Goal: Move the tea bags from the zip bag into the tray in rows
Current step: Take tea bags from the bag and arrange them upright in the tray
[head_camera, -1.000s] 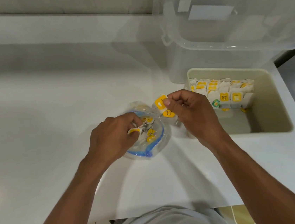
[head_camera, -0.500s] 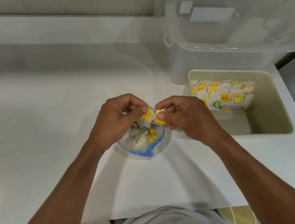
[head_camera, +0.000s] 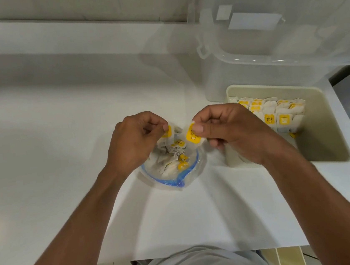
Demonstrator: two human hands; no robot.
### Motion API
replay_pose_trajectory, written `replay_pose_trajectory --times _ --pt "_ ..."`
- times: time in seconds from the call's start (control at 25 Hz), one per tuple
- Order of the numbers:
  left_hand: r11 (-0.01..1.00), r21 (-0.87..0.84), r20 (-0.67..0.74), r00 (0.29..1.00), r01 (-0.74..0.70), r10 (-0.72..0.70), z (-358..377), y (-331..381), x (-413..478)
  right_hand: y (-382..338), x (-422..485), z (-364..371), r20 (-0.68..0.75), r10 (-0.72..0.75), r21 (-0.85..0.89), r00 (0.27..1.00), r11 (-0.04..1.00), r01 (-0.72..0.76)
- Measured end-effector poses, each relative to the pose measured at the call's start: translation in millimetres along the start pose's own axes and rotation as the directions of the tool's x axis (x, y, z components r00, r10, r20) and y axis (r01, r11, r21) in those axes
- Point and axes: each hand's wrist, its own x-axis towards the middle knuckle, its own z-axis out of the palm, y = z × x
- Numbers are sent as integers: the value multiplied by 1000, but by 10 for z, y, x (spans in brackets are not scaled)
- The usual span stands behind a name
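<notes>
— Yellow tags have drawn apart: the left hand (head_camera: 134, 143) pinches one tea bag (head_camera: 169, 131), the right hand (head_camera: 230, 130) a second tea bag (head_camera: 192, 136), both just above the zip bag (head_camera: 170, 177) on the counter (head_camera: 62, 145).
— Probably untangled, then; the tray (head_camera: 273, 85), its far rows (head_camera: 277, 116) filled, likely comes next.

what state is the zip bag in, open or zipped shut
Open. The zip bag has its blue zip rim spread in a wide loop, and tea bags show through the mouth.

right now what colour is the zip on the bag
Blue: the zip shows best in the head view.
</notes>
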Motion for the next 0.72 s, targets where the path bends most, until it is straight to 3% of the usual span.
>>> replay_pose_trajectory --times 0.08,0.12,0.2,0.24,0.28,0.36,0.4,0.44,0.48,0.52,0.56,0.6,0.72 --pt "973 -216 14 997 79 -78 -10 54 51 -45 43 9 29 53 287 998 956 -59" --pt "940 -319 37 993 120 -114 -26 93 68 -18 103 15 -22 78 246 997 967 -70" --pt "891 -412 83 982 189 -170 -49 145 70 46 198 20 -121 32 -186 992 981 -54" --pt "914 -363 53 983 181 -174 -44 122 80 53 202 31 -101 15 -298 995 954 -44" --pt "958 -243 -5 988 149 -155 -43 93 88 35 189 28 -49 5 -267 999 964 -17" --pt "987 -89 -78 987 134 -141 -62 77 97 -87 138 11 88 -10 138 996 990 -2" --pt "975 -161 -34 986 155 -162 -76 96 108 -143 121 18 118 -33 299 992 954 -4" --pt "943 -271 43 981 193 -188 -84 140 106 -137 152 18 98 -54 331 994 943 19" --pt "907 -343 127 969 244 -213 -84 185 95 -95 214 22 30 -77 158 997 985 72" --pt "887 -376 179 960 268 -215 -81 225 86 -12 285 39 -52 -113 -181 992 978 102" --pt "895 -364 180 962 257 -203 -79 235 93 54 326 55 -92 -133 -439 987 895 79" --pt "914 -336 148 971 229 -189 -81 224 108 103 347 59 -103 -122 -524 987 850 50" --pt "958 -252 76 990 138 -123 -132 151 137 118 311 13 -93 -91 -367 992 929 51"
